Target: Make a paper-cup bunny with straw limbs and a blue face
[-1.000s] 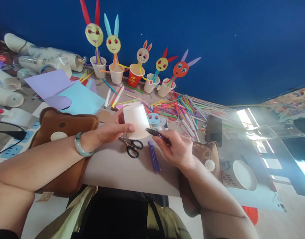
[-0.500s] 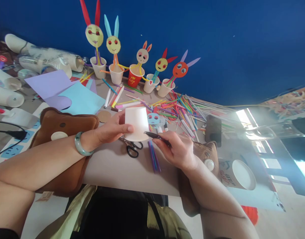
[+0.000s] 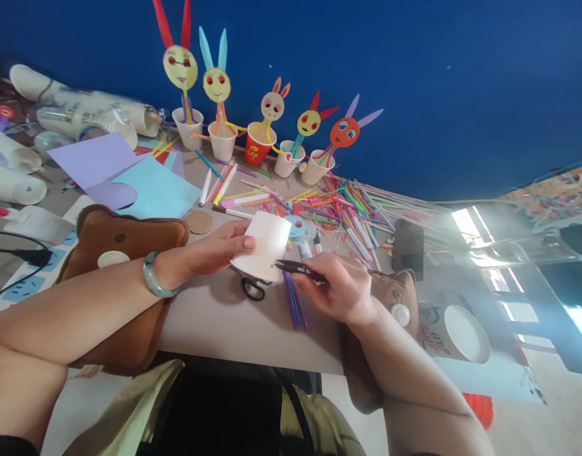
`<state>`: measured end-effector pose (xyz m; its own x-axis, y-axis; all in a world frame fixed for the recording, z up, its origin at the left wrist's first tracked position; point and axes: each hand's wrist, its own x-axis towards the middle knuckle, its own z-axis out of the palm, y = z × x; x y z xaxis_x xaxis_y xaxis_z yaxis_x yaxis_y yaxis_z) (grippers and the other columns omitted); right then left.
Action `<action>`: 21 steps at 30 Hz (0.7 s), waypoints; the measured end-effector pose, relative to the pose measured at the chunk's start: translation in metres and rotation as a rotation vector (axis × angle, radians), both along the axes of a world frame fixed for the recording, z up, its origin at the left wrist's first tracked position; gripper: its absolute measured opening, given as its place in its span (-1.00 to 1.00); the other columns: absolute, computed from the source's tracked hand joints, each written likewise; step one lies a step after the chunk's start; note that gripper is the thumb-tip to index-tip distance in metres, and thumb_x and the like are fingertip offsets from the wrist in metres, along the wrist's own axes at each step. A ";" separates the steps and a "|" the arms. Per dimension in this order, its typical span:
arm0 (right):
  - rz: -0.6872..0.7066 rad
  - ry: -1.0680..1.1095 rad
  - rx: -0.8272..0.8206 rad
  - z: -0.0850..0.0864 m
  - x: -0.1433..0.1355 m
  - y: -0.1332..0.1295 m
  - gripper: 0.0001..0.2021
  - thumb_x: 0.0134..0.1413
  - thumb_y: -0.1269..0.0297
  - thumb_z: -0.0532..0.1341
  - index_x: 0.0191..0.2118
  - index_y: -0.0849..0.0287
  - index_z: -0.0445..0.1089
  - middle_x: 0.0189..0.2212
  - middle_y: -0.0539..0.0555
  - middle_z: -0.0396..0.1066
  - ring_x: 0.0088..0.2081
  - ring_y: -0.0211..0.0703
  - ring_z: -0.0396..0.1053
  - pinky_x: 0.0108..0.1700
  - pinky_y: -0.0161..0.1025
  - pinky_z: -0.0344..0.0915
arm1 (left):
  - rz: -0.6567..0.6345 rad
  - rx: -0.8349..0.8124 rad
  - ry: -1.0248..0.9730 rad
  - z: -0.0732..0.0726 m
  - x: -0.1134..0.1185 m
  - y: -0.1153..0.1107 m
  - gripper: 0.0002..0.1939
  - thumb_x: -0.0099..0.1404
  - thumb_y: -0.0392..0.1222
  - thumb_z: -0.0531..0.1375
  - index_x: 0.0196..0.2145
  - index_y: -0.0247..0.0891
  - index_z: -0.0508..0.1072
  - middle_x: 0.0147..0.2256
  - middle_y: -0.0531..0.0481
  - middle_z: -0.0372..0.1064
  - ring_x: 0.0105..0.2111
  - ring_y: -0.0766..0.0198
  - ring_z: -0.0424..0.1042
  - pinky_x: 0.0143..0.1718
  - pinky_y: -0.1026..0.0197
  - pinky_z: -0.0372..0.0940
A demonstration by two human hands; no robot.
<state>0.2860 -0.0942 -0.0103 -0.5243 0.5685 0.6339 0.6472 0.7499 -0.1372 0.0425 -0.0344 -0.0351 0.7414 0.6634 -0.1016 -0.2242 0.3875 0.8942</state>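
My left hand (image 3: pixel 224 246) grips a white paper cup (image 3: pixel 265 244), tilted, its thumb on the near side and the other fingers hidden. My right hand (image 3: pixel 338 285) is closed around a black pen (image 3: pixel 303 271), whose tip is at the cup's lower right side, beside a small dark spot; I cannot tell whether it touches. Black-handled scissors (image 3: pixel 253 289) lie partly hidden under the cup. Purple and blue straws (image 3: pixel 295 304) rest below the pen. Behind the cup is a small light-blue paper face (image 3: pixel 297 227).
Along the blue wall stand several paper cups bearing rabbit-faced figures, one in a red cup (image 3: pixel 259 152). Scattered straws and markers (image 3: pixel 333 209) cover the table's back. Brown cushions lie under my left forearm (image 3: pixel 129 234) and by my right (image 3: pixel 390 288). Coloured paper (image 3: pixel 152 193) sits left.
The white cup has tilted and shifted slightly right and down in my left hand. A small dark spot now shows on it near the pen tip.
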 end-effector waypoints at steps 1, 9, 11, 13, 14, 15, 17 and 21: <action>-0.001 -0.001 0.006 0.000 0.000 0.000 -0.87 0.29 0.20 0.26 -0.20 0.13 0.35 -0.55 -0.06 0.39 -0.56 -0.31 0.30 -0.48 -0.35 0.23 | -0.006 0.004 0.008 0.000 0.000 0.000 -0.34 0.01 0.31 0.40 -0.16 -0.33 0.58 -0.27 -0.23 0.57 -0.34 0.06 0.55 -0.35 0.17 0.41; 0.073 -0.035 -0.030 0.004 -0.001 -0.001 -0.88 0.29 0.23 0.25 -0.20 0.14 0.35 -0.55 -0.07 0.38 -0.57 -0.32 0.27 -0.48 -0.35 0.18 | -0.059 0.044 0.043 0.007 -0.001 -0.002 -0.41 0.11 0.28 0.34 -0.20 -0.36 0.59 -0.38 -0.20 0.54 -0.47 0.16 0.48 -0.47 0.22 0.36; 0.090 -0.058 -0.038 0.006 -0.001 -0.001 -0.89 0.29 0.23 0.25 -0.19 0.14 0.35 -0.55 -0.07 0.38 -0.57 -0.32 0.26 -0.48 -0.34 0.17 | -0.071 0.060 0.061 0.008 -0.001 -0.002 -0.44 0.15 0.26 0.32 -0.22 -0.35 0.60 -0.38 -0.21 0.54 -0.47 0.15 0.48 -0.47 0.19 0.39; 0.100 -0.079 -0.030 0.008 -0.001 -0.001 -0.90 0.29 0.25 0.24 -0.19 0.15 0.34 -0.54 -0.07 0.38 -0.56 -0.31 0.27 -0.48 -0.33 0.18 | -0.078 0.063 0.057 0.008 0.000 -0.002 -0.46 0.15 0.26 0.31 -0.24 -0.33 0.61 -0.39 -0.21 0.55 -0.48 0.14 0.49 -0.48 0.18 0.39; 0.104 -0.088 -0.023 0.008 -0.001 -0.001 -0.90 0.30 0.26 0.24 -0.18 0.15 0.33 -0.54 -0.07 0.38 -0.56 -0.30 0.28 -0.48 -0.33 0.18 | -0.080 0.061 0.050 0.007 0.000 -0.001 -0.47 0.15 0.26 0.31 -0.25 -0.32 0.61 -0.40 -0.21 0.55 -0.48 0.13 0.49 -0.50 0.18 0.39; 0.110 -0.099 -0.016 0.009 -0.001 -0.001 -0.90 0.30 0.27 0.24 -0.18 0.15 0.33 -0.54 -0.06 0.38 -0.55 -0.30 0.28 -0.47 -0.33 0.18 | -0.086 0.058 0.044 0.007 0.000 -0.001 -0.47 0.15 0.26 0.30 -0.26 -0.32 0.62 -0.40 -0.21 0.55 -0.48 0.12 0.49 -0.52 0.19 0.38; 0.123 -0.123 -0.015 0.010 -0.001 -0.002 -0.91 0.31 0.27 0.22 -0.18 0.16 0.32 -0.54 -0.06 0.38 -0.55 -0.29 0.29 -0.47 -0.33 0.18 | -0.115 0.047 0.061 0.009 0.000 -0.002 -0.47 0.18 0.25 0.29 -0.26 -0.35 0.62 -0.42 -0.22 0.55 -0.49 0.11 0.50 -0.54 0.19 0.36; 0.136 -0.146 -0.038 0.010 -0.002 -0.003 -0.90 0.33 0.25 0.20 -0.20 0.14 0.34 -0.55 -0.07 0.37 -0.54 -0.30 0.29 -0.47 -0.33 0.14 | -0.117 0.052 0.089 0.017 -0.004 -0.007 -0.55 0.23 0.17 0.28 -0.28 -0.34 0.63 -0.49 -0.18 0.54 -0.53 0.15 0.48 -0.54 0.20 0.37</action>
